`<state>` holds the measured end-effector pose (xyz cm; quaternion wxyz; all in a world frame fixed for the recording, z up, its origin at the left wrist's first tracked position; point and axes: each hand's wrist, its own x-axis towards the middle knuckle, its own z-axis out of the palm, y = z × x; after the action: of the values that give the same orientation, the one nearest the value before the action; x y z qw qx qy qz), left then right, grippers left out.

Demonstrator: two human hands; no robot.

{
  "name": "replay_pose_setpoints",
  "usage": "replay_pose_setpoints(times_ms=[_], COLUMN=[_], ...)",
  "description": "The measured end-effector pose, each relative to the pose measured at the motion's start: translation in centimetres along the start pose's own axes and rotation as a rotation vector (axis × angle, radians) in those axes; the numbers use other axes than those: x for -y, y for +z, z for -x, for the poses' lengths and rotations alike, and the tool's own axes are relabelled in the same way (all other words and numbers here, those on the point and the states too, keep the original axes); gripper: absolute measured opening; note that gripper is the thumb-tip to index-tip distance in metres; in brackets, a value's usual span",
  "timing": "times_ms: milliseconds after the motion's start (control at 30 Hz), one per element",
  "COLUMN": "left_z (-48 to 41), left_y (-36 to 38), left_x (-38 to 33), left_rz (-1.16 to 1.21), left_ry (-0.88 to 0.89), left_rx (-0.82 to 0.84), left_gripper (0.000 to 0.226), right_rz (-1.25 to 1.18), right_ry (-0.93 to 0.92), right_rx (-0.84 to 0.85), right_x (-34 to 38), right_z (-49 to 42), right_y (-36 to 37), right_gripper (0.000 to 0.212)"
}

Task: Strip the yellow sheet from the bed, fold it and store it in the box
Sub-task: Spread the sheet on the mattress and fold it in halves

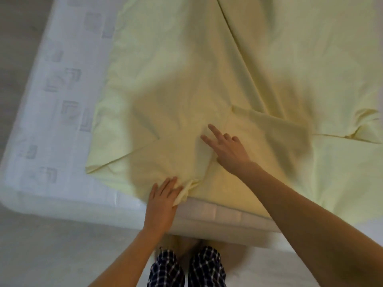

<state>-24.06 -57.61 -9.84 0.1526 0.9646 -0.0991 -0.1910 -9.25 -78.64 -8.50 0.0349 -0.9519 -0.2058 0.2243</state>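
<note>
Sheet [238,65], pale yellow, creased, folded-over.

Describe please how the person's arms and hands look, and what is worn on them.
The left arm and the right arm are bare, no sleeve in view. The left hand and the right hand wear no gloves; I see no ring or watch.

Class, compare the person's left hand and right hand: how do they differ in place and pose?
The left hand sits at the mattress's near edge; the right hand reaches further in. The left hand holds a bunch of yellow sheet; the right hand holds nothing, two fingers extended. Both are bare, over the sheet.
</note>
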Motion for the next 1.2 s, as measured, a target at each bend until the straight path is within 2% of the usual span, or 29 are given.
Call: replay_pose_setpoints(times_ms=[67, 133, 200, 267, 333, 400, 433, 467, 533, 600, 667, 767, 833, 933, 1033, 1067, 1133, 1200], left_z=[0.0, -0.3, -1.8, -5.1, -10.1, -15.0, -16.7, -17.8, -17.7, -15.4, -12.4, -8.4, -6.8, -5.8, -4.8, -4.3, -2.6, 0.1], left_y=[-1.7, -5.1, -10.3, -16.0, -21.0, -24.1, -24.7, -24.4, -22.0, -18.2, -14.4, -10.7, -8.9, -8.5, -10.0, -10.4, -10.9, -10.9], left_x=[1.1, 2.7, 4.5, 6.8, 9.4, 12.3, 13.7, 15.2, 17.8, 19.7, 20.8, 20.3, 19.4, 19.3, 21.1, 21.9, 23.5, 24.9], left_rz=[0.268, 0.570, 0.731, 0.746, 0.736, 0.861, 0.985, 1.058, 0.989, 0.833, 0.729, 0.718, 0.562, 0.414, 0.619, 0.753, 0.971, 0.946], left_ry=[-0.104, -0.295, -0.351, -0.312, -0.223, -0.246, -0.301, -0.367, -0.518, -0.630, -0.656, -0.691, -0.700, -0.658, -0.692, -0.697, -0.766, -0.901], left_rx=[-0.065, -0.113, -0.248, -0.393, -0.462, -0.488, -0.455, -0.389, -0.163, 0.010, 0.053, -0.047, -0.148, -0.352, -0.472, -0.454, -0.390, -0.333], left_gripper=[0.034, 0.026, 0.025, 0.027, 0.019, 0.010, 0.005, 0.006, 0.032, 0.054, 0.056, 0.056, 0.055, 0.032, 0.008, 0.015, 0.028, 0.024], right_rz=[-0.070, -0.180, -0.313, -0.467, -0.542, -0.629, -0.698, -0.775, -0.814, -0.760, -0.694, -0.411, -0.220, -0.097, -0.121, -0.156, -0.242, -0.276], right_ry=[0.038, 0.069, 0.099, 0.162, 0.240, 0.298, 0.301, 0.298, 0.312, 0.276, 0.229, 0.173, 0.152, 0.165, 0.362, 0.398, 0.342, 0.205], right_rx=[0.092, 0.035, -0.162, -0.380, -0.511, -0.484, -0.383, -0.256, -0.122, -0.173, -0.250, -0.291, -0.243, -0.099, -0.086, -0.108, -0.189, -0.160], right_x=[0.3, 0.6, 1.0, 1.4, 1.7, 1.4, 1.3, 1.2, 1.8, 3.5, 5.9, 8.7, 10.1, 10.7, 9.3, 8.7, 8.2, 9.9], right_z=[-1.4, -1.7, -2.4, -4.8, -8.4, -12.3, -13.8, -14.9, -15.2, -12.6, -7.7, 0.7, 4.5, 6.3, 5.3, 5.0, 5.0, 5.7], right_y=[-0.4, -1.3, -3.2, -6.3, -9.4, -10.9, -11.0, -10.6, -8.8, -6.1, -2.9, 1.7, 4.0, 5.6, 5.0, 4.7, 4.3, 4.4], right_gripper=[0.054, 0.032, 0.026, 0.023, 0.020, 0.017, 0.027, 0.046, 0.071, 0.075, 0.071, 0.072, 0.081, 0.093, 0.082, 0.076, 0.068, 0.065])
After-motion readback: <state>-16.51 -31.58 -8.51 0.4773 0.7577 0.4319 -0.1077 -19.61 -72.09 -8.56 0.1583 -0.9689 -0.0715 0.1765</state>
